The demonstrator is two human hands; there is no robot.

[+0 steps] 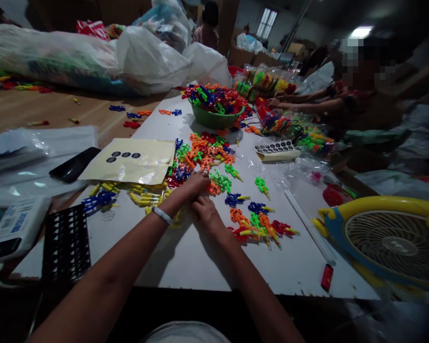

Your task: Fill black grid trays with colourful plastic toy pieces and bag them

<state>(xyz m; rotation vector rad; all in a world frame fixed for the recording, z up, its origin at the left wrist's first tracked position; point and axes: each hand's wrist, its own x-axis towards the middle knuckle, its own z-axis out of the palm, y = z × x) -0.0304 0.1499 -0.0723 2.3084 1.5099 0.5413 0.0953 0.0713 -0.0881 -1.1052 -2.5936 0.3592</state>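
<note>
My left hand [199, 182] reaches over the near edge of a loose pile of small coloured plastic figures [200, 152], its fingers bent together. Just below it, almost touching, my right hand [205, 209] has its fingers curled inward. Whatever lies between the fingers of either hand is too small or hidden to make out. Yellow tubes [148, 199] lie left of my hands, partly under a cream sticker sheet [128, 159]. Right of my hands, several figures with yellow tubes attached, such as a blue one [259, 207], lie spread out, with a cluster [253, 224] nearer me.
A green bowl [214, 118] heaped with figures stands behind the pile. A sticker sheet [277, 150], white rod [309, 226], red lighter [327, 277] and yellow fan [389, 243] are rightward. Leftward lie a phone [75, 164] and black rack [66, 243]. Another person [357, 95] sits far right.
</note>
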